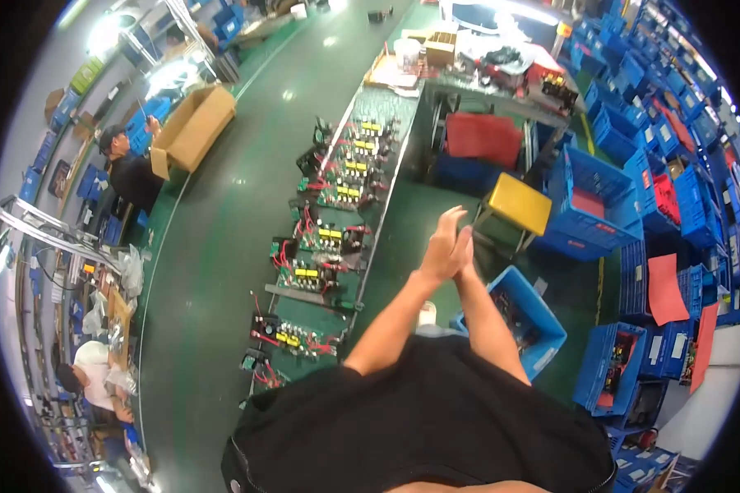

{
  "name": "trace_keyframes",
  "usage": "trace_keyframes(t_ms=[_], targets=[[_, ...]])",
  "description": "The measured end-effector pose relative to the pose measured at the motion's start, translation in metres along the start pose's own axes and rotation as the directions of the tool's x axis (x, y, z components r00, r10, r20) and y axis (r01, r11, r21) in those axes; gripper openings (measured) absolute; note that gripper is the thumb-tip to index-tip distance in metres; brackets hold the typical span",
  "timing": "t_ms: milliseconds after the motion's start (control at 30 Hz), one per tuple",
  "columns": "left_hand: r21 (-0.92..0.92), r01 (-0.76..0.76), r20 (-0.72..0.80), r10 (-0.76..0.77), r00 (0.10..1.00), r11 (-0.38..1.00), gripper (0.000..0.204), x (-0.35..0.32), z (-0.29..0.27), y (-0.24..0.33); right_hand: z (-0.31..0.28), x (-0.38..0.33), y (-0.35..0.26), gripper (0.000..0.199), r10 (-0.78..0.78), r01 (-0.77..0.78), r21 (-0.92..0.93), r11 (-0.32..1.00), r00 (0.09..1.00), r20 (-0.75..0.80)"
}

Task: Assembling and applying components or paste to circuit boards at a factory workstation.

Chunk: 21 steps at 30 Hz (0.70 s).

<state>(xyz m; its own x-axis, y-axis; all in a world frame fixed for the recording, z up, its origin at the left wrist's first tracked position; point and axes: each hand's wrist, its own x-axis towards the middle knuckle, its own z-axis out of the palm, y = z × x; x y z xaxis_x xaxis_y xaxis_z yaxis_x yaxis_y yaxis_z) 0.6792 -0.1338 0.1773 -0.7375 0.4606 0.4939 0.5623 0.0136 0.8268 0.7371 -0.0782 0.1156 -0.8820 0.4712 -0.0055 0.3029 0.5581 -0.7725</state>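
Observation:
My left hand (441, 249) and my right hand (466, 253) meet palm to palm in front of me. The left fingers are stretched out, and no object shows between the palms. Most of the right hand is hidden behind the left, but the part that shows looks flat. To the left of my hands, green circuit boards (329, 238) with yellow parts and red wires line a long narrow bench (390, 105). A yellow-topped stool (520, 204) stands just beyond my hands. Below my right forearm sits a blue crate (543, 349) with dark parts inside.
Blue crates (592, 197) and racks of bins line the right side. A cluttered worktable (493, 86) stands ahead. Across the green aisle (214, 271), a person in black (136, 174) is beside a cardboard box (193, 131); another in white (97, 374) is lower left.

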Motion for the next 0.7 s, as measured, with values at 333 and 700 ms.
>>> trace_keyframes(t_ms=[333,700], targets=[[0.015,0.099,0.293,-0.099,0.951,0.995,0.026,0.097,0.062,-0.080,-0.068,0.176,0.065,0.023,0.551,-0.459,0.852,0.252,0.792,0.264],[0.133,0.390,0.159,-0.408,0.899,0.911,0.023,0.293,0.155,-0.189,-0.077,0.344,0.058,0.029,-0.169,-0.189,0.966,-0.179,0.973,0.159]])
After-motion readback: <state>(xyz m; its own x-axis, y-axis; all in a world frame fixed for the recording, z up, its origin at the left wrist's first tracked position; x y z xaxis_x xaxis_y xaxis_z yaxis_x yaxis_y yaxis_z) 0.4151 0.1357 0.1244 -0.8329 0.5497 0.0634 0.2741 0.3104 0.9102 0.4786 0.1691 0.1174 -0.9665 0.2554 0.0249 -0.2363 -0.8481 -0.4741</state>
